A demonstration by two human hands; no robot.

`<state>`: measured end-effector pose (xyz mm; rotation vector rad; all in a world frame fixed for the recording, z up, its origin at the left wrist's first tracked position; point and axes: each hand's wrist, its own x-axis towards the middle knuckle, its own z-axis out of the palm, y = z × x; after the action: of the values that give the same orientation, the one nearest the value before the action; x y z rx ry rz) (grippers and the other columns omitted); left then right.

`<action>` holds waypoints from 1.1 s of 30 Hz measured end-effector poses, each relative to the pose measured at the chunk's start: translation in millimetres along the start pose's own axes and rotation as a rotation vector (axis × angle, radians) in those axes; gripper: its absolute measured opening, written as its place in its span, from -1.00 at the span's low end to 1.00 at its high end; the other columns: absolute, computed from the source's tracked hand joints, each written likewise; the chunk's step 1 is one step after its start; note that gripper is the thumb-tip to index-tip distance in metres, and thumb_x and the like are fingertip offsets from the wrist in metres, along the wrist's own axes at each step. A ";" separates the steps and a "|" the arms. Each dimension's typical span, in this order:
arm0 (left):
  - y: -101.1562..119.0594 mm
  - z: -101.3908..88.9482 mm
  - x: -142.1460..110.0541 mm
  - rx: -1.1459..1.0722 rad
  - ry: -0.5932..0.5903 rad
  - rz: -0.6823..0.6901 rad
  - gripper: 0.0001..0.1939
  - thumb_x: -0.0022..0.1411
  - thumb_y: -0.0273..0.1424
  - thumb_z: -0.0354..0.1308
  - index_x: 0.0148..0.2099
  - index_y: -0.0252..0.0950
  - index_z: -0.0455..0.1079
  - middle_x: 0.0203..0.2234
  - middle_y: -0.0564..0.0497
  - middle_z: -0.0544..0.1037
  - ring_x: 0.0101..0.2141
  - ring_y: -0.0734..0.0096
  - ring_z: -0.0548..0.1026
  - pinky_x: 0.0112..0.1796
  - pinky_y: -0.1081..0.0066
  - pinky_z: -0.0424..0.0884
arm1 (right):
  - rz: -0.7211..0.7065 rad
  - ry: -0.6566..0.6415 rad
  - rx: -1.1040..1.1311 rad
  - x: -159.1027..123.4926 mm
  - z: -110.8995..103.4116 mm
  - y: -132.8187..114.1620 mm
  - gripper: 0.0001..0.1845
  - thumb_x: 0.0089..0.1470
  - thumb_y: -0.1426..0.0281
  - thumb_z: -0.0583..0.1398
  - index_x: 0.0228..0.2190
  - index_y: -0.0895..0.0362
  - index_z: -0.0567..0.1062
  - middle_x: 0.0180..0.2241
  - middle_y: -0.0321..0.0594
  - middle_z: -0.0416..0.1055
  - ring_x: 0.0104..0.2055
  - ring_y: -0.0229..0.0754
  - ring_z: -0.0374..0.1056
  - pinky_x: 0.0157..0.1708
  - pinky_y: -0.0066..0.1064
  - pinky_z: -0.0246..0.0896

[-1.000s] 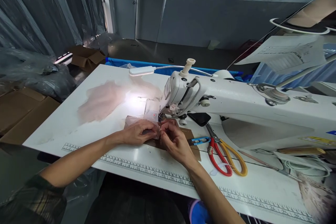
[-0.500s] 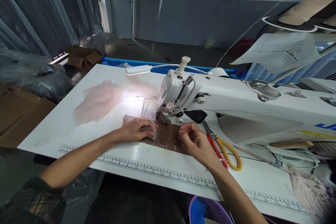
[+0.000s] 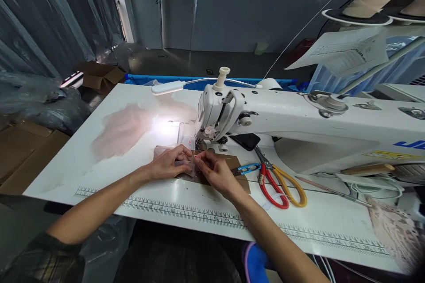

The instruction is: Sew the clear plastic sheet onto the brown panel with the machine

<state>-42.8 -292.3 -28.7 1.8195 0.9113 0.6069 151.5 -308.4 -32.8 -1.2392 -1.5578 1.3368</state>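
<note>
The sheer pink cloth (image 3: 160,151) is on the worktop (image 3: 99,172), just in front of the sewing machine (image 3: 282,106), pinched in the grip of the left hand (image 3: 171,162); the right hand (image 3: 217,172) has its fingertips at the edge, whether grasping it I cannot tell. It should be light, limp, slippery and easily snagged, best held by the edge between thumb and finger. Around it are one brown board (image 3: 244,181), one pair of scissors (image 3: 275,185) and one pair of blue snips (image 3: 249,168).

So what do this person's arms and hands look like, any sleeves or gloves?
The left hand and right hand are bare, with no gloves or watch visible. A dark plaid sleeve with pale yellowish lines ends near the left elbow; any right sleeve is out of frame.
</note>
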 end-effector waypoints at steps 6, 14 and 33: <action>-6.2 -2.1 3.3 0.104 0.052 0.061 -0.67 0.22 -0.36 0.23 0.02 -0.29 0.34 -0.33 0.02 0.58 -0.29 0.43 0.53 -0.14 0.34 0.40 | -0.018 0.220 0.048 -26.7 5.8 -10.5 -0.56 0.03 -0.04 0.17 -0.44 0.10 0.35 -0.52 -0.28 0.30 -0.48 -0.24 0.24 -0.48 -0.42 0.20; -1.4 -7.4 -3.0 0.474 -0.082 0.337 -0.72 0.13 -0.15 0.29 -0.17 -0.18 0.54 0.08 -0.06 0.42 0.06 0.16 0.37 0.07 0.05 0.25 | 0.066 -0.617 -0.296 -120.7 -41.8 -36.8 -0.68 0.17 0.20 0.13 -0.04 -0.26 0.50 -0.04 -0.21 0.49 -0.27 -0.11 0.51 -0.47 -0.43 0.40; 16.9 -54.0 63.6 0.652 -0.291 0.055 -0.73 0.14 -0.17 0.22 -0.29 -0.30 0.43 -0.48 0.08 0.47 -0.44 0.43 0.41 -0.44 0.50 0.23 | -0.667 -0.278 -0.819 -17.3 -11.6 14.5 -0.68 0.14 0.38 0.11 -0.08 0.11 0.48 -0.07 -0.07 0.46 0.04 0.01 0.29 0.04 -0.02 0.10</action>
<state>-39.5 -216.1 8.9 2.4375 0.9213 0.0557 170.0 -321.8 -43.7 -0.8138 -2.5620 0.4351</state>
